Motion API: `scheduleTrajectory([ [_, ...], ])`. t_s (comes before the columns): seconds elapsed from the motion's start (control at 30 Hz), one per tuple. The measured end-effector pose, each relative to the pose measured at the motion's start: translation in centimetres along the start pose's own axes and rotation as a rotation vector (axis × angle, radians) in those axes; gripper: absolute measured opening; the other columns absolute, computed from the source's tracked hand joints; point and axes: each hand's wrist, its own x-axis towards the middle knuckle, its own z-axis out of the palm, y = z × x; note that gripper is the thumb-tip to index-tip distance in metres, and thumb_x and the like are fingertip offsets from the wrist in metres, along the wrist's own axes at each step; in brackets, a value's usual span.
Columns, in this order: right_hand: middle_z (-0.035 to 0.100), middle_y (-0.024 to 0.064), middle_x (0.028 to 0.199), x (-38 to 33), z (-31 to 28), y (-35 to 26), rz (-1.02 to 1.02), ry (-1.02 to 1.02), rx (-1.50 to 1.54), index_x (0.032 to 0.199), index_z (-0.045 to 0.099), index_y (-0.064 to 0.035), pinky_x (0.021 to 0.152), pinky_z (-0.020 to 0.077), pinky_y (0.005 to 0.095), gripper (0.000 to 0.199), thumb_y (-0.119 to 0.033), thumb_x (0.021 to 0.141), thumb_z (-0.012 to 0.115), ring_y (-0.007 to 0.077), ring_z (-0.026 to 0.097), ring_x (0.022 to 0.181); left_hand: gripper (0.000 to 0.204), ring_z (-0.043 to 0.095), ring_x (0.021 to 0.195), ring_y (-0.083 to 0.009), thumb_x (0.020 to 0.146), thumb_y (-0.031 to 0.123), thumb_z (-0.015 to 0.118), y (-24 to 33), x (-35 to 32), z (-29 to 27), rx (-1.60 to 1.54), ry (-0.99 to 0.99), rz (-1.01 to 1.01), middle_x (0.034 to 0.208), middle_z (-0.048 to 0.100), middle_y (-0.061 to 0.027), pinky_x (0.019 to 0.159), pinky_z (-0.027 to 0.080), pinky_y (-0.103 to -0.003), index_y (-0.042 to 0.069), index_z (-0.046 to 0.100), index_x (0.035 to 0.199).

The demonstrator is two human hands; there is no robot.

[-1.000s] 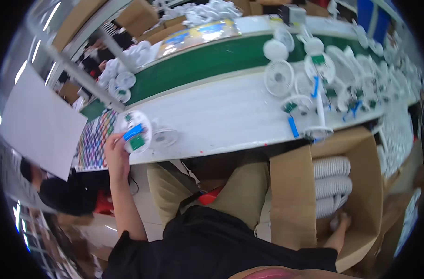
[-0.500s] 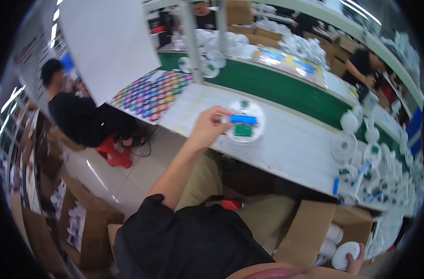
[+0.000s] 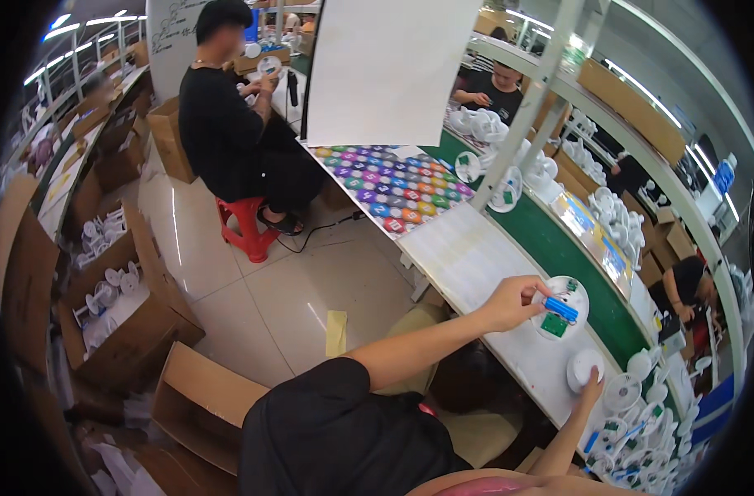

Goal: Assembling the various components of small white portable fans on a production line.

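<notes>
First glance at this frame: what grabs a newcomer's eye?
Probably the multicoloured sheet on the bench, upper centre, below a big white panel. Next, the red stool under a seated co-worker at left. Then, right of centre, the left hand pinching a blue cylinder over a white disc; lower right, the right hand holds a white round part.

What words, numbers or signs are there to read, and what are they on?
Colourful sheet: pale numbers on coloured rounds; I won't copy them out.
Pale board: dark writing, mostly too small to read.
Yellow-and-blue plastic package: any print is too small.
White disc with a blue cylinder, left hand: nothing readable.
White round piece, right hand: no writing seen.
</notes>
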Motion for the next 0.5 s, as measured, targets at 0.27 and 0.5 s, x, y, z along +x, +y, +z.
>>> scheduleTrajectory([
  [0.27, 0.048, 0.0219, 0.136, -1.0, 2.1, -2.6, -0.206, 0.119, -0.953, 0.127, 0.06, -0.009, 0.097, 0.044, 0.0502, 0.05, -0.034, 0.084, 0.064, 0.0395, 0.05, 0.119, 0.021, 0.044, 0.058, -0.0081, 0.077, -0.008, 0.061, -2.0, -0.9, -0.9, 0.19, 0.031, -0.006, 0.068, 0.057, -0.0006, 0.057, 0.037, -0.021, 0.003, 0.062, 0.095],
  [0.5, 0.052, 0.0185, 0.127, -2.8, 5.5, -4.5, -0.289, -0.002, -0.935, 0.125, 0.057, -0.0067, 0.095, 0.0443, 0.0479, 0.057, -0.027, 0.074, 0.074, 0.0375, 0.053, 0.113, 0.022, 0.042, 0.055, -0.0083, 0.076, -0.006, 0.059, -1.8, -1.2, -0.7, 0.174, 0.032, -0.04, 0.065, 0.053, -0.0002, 0.053, 0.036, -0.021, 0.004, 0.065, 0.095],
])
